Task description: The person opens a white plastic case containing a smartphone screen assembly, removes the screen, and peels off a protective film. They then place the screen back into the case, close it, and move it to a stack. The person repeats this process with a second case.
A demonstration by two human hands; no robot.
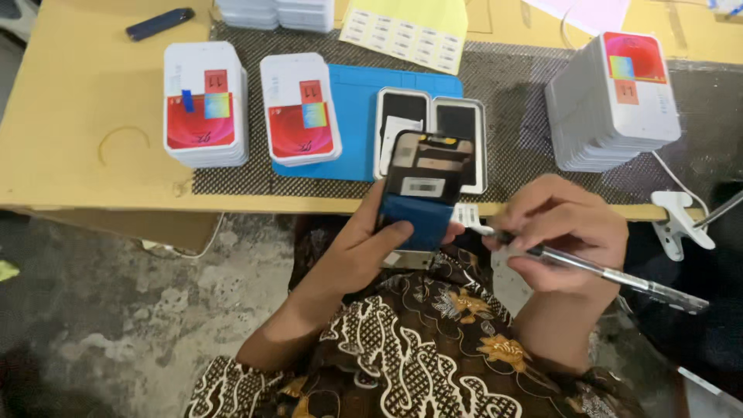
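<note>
My left hand grips a dark phone screen panel upright, thumb on its blue lower part. A small white barcode sticker sits on the panel's back. My right hand holds long metal tweezers, whose tips pinch a small white sticker just right of the panel's lower edge. Both hands hover above my lap in front of the table's edge.
On the wooden table lie a black mesh mat and a blue mat with two open white trays holding panels. Stacks of white boxes stand around. A yellow label sheet lies behind. A white clamp grips the edge.
</note>
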